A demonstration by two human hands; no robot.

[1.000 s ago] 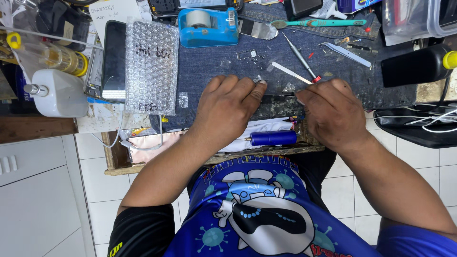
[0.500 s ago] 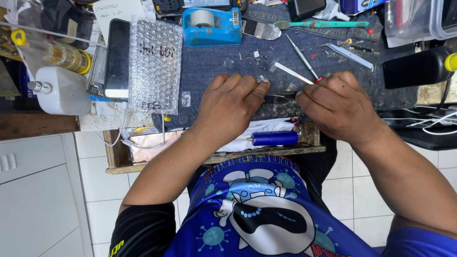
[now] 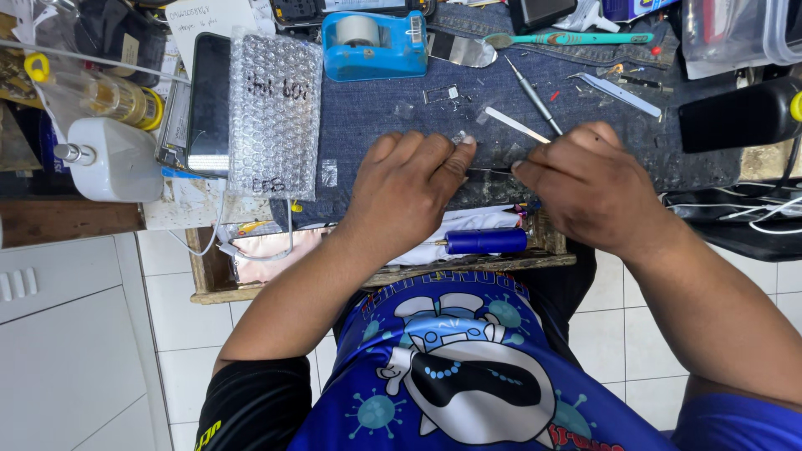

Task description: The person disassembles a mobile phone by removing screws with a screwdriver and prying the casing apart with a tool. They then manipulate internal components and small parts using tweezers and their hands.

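Both hands rest close together on the denim mat [image 3: 376, 108], the left hand [image 3: 409, 188] pressing a tiny clear part [image 3: 459, 136], the right hand [image 3: 589, 184] pinching a thin dark tool [image 3: 493, 171], so the work looks unfinished.

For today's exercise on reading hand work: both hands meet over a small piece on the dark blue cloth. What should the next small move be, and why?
Probably a slow, steady pull with the right hand, while the left hand keeps pressing down. The left fingertips sit on a small clear piece, and the right pinches something thin beside it; what it is cannot be told. Tiny loose parts lie close by on the cloth, so a jerk might scatter them.
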